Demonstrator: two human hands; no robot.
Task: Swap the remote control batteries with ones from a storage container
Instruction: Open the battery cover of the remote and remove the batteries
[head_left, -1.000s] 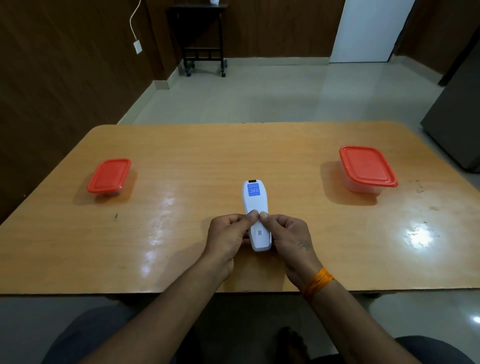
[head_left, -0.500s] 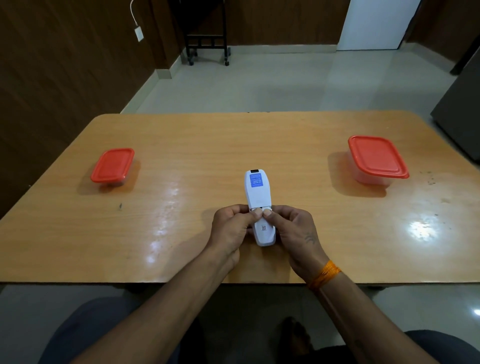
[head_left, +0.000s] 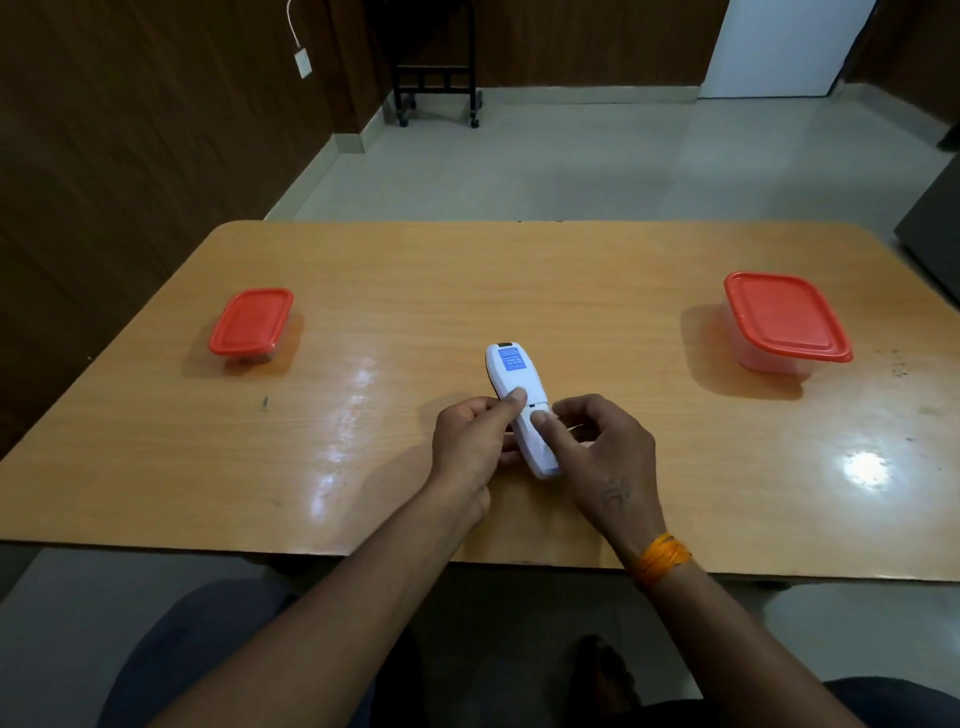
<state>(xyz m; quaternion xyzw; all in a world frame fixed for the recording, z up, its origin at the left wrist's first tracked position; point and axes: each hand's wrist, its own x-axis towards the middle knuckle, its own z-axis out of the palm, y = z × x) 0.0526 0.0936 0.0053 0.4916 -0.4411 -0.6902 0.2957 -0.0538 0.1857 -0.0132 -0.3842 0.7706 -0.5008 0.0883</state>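
A white remote control (head_left: 517, 382) lies face down near the table's front middle, a blue label on its far end. My left hand (head_left: 470, 441) grips its left side, thumb pressed on the back just above the battery cover seam. My right hand (head_left: 597, 447) rests its thumb on the battery cover (head_left: 535, 441), which sits slightly slid toward me, the other fingers spread. A small red-lidded container (head_left: 252, 325) stands at the left, a larger red-lidded clear container (head_left: 784, 322) at the right, both closed.
The wooden table (head_left: 467, 291) has glossy reflections and a few dark specks near the right container. Beyond it are a tiled floor, a black wheeled stand (head_left: 436, 78) and dark wood walls. My knees show below the table edge.
The remote has tilted, its near end swung right. My right hand has loosened from gripping to a thumb on the battery cover, and a seam has opened at the cover's top.
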